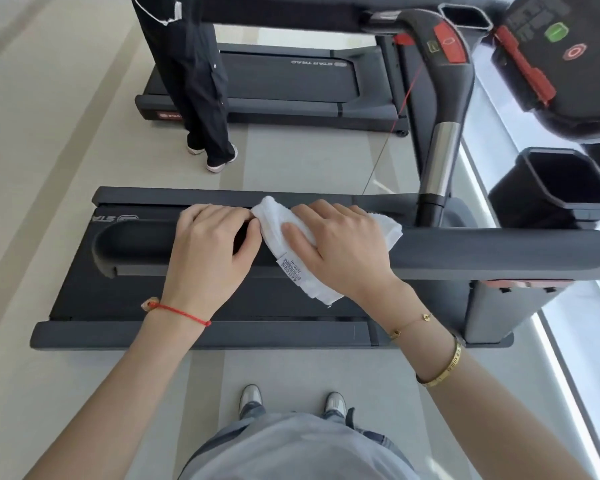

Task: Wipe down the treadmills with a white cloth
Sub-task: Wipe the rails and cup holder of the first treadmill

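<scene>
I stand beside a dark grey treadmill (118, 299) whose belt runs left to right in front of me. Its near handrail (482, 251) crosses the view at hand height. A white cloth (274, 223) with a small printed label is draped over the rail. My right hand (347, 244) lies on top of the cloth, fingers curled over the rail's far side and thumb on the cloth. My left hand (212, 247) grips the bare rail just left of the cloth, its fingertips touching the cloth's edge.
A second treadmill (284, 81) stands farther back, with a person in dark trousers (194, 81) beside its end. The console (551, 46), a black cup holder (561, 185) and the far upright post (440, 161) are at the right. A red safety cord (406, 95) hangs down.
</scene>
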The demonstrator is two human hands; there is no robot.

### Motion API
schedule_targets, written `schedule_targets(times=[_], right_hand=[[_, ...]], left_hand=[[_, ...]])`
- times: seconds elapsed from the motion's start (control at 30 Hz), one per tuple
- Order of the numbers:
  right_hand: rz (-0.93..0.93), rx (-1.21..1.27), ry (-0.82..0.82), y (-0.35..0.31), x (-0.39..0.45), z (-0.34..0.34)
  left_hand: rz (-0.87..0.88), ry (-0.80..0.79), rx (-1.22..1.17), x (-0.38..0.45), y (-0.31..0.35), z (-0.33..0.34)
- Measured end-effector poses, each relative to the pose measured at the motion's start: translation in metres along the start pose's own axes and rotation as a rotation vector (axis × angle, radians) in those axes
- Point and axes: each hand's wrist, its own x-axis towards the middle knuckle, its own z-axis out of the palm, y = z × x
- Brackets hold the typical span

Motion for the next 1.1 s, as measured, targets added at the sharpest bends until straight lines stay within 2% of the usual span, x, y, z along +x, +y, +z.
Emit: schedule_targets(times=[0.13, 0.4, 0.57, 0.67, 0.77, 0.93, 1.1], right_hand=[[-0.040, -0.026, -0.079, -0.037, 0.018, 0.004], [-0.076, 0.018, -0.106, -0.074, 0.032, 0.010], [-0.056, 0.119, -0.100, -0.065, 0.024, 0.003], [0.021, 0.087, -0.058, -0.065, 0.021, 0.002], [0.072, 0.020, -0.092, -0.081, 0.030, 0.006], [-0.001, 0.004, -0.111, -0.128, 0.049, 0.020], [-0.027, 0.109, -0.063, -0.121, 0.039, 0.015]], left_hand=[[-0.018, 0.018, 0.011, -0.006, -0.034, -0.016], [-0.026, 0.002, -0.008, -0.015, -0.084, -0.040], [-0.013, -0.048, -0.083, -0.016, -0.097, -0.046], [-0.037, -0.054, -0.126, -0.015, -0.104, -0.048], [-0.064, -0.070, -0.153, -0.017, -0.112, -0.051], [-0.107, -0.097, -0.196, -0.020, -0.123, -0.054], [-0.106, -0.120, -0.251, -0.020, -0.130, -0.058]])
